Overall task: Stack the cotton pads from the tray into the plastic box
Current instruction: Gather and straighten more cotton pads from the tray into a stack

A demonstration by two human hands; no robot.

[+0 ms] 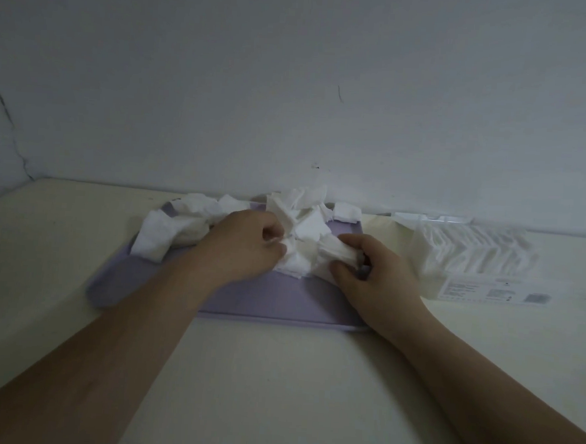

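A lilac tray (273, 299) lies on the table in front of me, with a loose heap of white cotton pads (305, 222) piled along its far half. My left hand (245, 249) is over the tray's middle, fingers curled and pinching pads at the heap's near edge. My right hand (370, 278) is beside it on the right, gripping a small bunch of pads (337, 252) between thumb and fingers. The clear plastic box (471, 256) stands to the right of the tray, holding a row of stacked white pads.
The pale table (275, 375) runs back to a white wall (293, 84) right behind the tray and box. More pads (167, 231) hang over the tray's left far edge. A printed label (493, 292) shows on the box's near side.
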